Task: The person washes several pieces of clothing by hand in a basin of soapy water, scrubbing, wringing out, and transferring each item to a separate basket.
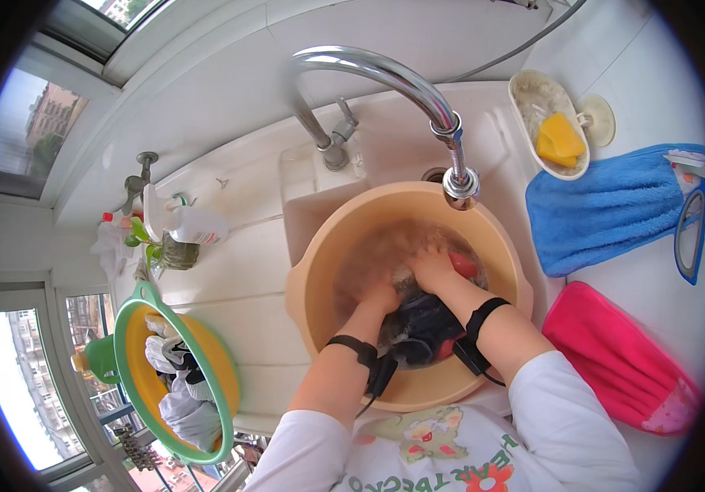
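Observation:
A peach-coloured plastic basin (313, 246) stands in the sink under the tap, holding murky brownish water (369, 250). Dark clothing (422, 328) lies soaked in it, with a red piece of cloth (462, 264) showing beside my right hand. My right hand (433, 266) is partly in the water at the far side of the dark clothing, its fingers stretched out and slightly apart. Close by on the left, my left hand (379, 293) dips into the water at the clothing's edge; the murk hides its fingers. Each forearm wears a black strap with a small device.
A chrome tap (369, 59) arches over the basin's far rim. To the left hang a green-rimmed yellow basket (127, 353) of clothes and a plastic bottle (196, 223). On the right are a soap dish (524, 86) with a yellow bar, a blue towel (598, 209) and a pink towel (606, 344).

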A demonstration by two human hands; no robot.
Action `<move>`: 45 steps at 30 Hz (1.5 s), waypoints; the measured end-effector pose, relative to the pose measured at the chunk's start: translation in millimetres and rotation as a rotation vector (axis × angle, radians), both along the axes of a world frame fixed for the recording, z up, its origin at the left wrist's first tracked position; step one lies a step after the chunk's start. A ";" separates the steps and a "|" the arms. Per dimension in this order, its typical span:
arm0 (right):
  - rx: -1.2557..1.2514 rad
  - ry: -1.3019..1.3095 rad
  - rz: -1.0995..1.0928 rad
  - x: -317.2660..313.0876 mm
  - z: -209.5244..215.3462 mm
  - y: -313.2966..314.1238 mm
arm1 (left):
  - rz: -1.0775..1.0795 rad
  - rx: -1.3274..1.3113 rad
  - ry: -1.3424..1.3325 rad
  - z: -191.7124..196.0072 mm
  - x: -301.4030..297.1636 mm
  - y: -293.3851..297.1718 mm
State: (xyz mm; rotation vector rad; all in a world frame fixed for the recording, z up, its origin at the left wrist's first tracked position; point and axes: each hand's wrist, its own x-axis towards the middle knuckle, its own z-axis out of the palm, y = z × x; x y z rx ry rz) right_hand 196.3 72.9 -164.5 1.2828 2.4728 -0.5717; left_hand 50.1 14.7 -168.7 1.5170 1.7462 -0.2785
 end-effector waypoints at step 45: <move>-0.826 2.010 -0.890 -11.3 225.8 -39.8 | 1.143 -0.216 -1.755 191.8 -11.9 -43.3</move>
